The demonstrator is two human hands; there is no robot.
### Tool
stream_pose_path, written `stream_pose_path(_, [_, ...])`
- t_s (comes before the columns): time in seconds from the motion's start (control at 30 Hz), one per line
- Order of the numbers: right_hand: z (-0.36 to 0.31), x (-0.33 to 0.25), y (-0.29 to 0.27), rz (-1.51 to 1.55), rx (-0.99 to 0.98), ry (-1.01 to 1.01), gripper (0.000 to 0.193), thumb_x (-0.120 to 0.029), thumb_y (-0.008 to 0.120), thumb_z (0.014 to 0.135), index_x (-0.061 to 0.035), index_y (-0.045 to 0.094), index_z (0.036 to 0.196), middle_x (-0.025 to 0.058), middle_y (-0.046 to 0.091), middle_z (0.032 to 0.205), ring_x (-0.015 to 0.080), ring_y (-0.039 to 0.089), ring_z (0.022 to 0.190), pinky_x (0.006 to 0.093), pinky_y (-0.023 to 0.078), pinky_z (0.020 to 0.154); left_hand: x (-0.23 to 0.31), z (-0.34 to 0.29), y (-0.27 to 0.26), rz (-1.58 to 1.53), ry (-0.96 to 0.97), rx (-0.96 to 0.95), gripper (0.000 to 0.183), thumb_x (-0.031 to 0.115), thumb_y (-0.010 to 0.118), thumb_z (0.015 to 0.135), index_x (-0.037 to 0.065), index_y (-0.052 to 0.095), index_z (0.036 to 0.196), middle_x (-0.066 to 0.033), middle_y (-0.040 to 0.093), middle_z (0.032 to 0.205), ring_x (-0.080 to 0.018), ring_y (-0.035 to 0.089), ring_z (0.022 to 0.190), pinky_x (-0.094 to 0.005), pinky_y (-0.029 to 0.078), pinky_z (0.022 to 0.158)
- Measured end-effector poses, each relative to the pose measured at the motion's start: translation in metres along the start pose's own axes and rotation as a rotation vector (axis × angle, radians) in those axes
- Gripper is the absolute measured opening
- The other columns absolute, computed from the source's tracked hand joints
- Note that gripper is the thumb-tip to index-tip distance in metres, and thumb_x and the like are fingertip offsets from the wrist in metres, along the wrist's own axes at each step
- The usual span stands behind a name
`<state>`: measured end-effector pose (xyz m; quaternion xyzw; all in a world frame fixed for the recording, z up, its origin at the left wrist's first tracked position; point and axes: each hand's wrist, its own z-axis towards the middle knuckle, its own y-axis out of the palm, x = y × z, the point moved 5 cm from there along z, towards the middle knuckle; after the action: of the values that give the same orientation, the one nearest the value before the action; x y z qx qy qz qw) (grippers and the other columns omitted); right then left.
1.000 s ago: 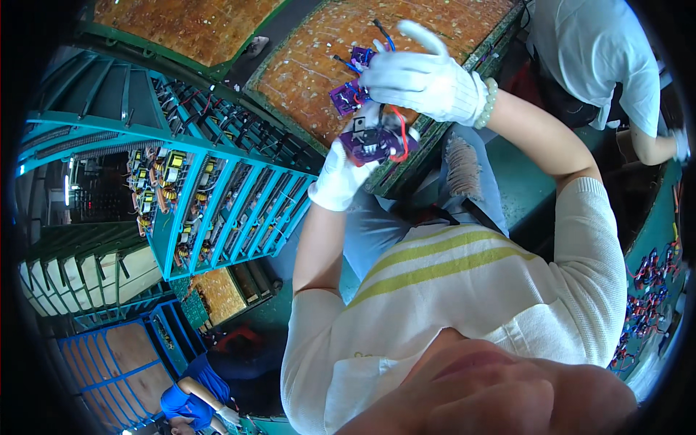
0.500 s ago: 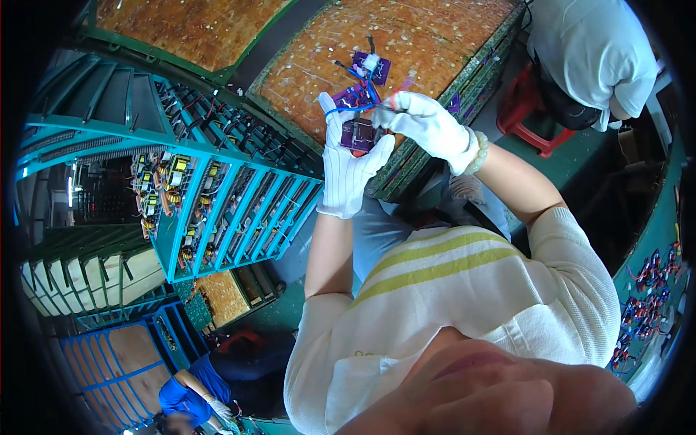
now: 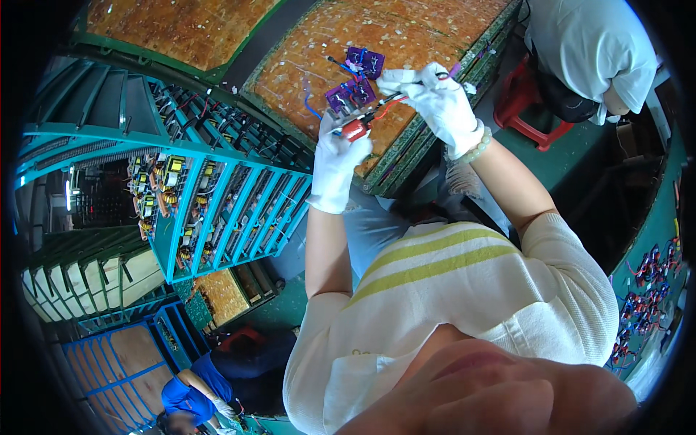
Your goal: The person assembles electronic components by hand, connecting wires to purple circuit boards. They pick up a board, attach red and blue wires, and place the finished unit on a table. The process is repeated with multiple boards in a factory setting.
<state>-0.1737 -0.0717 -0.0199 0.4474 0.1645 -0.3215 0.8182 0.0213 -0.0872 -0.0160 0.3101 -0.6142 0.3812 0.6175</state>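
Clearly risky — left hand (image 3: pixel 337 163) fingers closed around red component (image 3: pixel 354 130), right hand (image 3: pixel 438 101) pinching its wires (image 3: pixel 388 105), held above the counter (image 3: pixel 406 43) near purple boards (image 3: pixel 351 93); could snag — or tear loose.

teal rack (image 3: pixel 217 210) | red stool (image 3: pixel 525 109) | seated co-worker (image 3: pixel 591 51)

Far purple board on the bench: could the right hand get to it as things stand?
Probably yes. The right hand sits just beside the far purple board with open bench between them, but its grip is busy on the red wires.
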Motion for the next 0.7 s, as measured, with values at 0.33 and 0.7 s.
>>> stream_pose_path(0.33, [-0.018,0.013,0.012,-0.246,0.340,0.277,0.009,-0.002,0.050,0.094,-0.0037,0.053,0.102,0.0195,0.067,0.102,0.0309,0.068,0.095,0.0414,0.058,0.074,0.019,-0.035,0.009,0.036,0.512,0.886,0.040,-0.005,0.064,0.086,-0.001,0.051,0.124,-0.0148,0.062,0.113,-0.0193,0.062,0.100,-0.0287,0.051,0.084])
stream_pose_path(0.7, [-0.018,-0.014,0.063,-1.251,-0.048,-0.287,0.027,-0.010,0.050,0.096,0.0036,0.058,0.118,0.0172,0.067,0.105,0.0344,0.062,0.105,0.0378,0.046,0.094,0.008,-0.041,0.031,1.057,0.799,0.381,0.031,0.013,0.056,0.086,0.006,0.067,0.115,-0.0140,0.065,0.115,-0.0324,0.063,0.101,-0.0413,0.051,0.089])
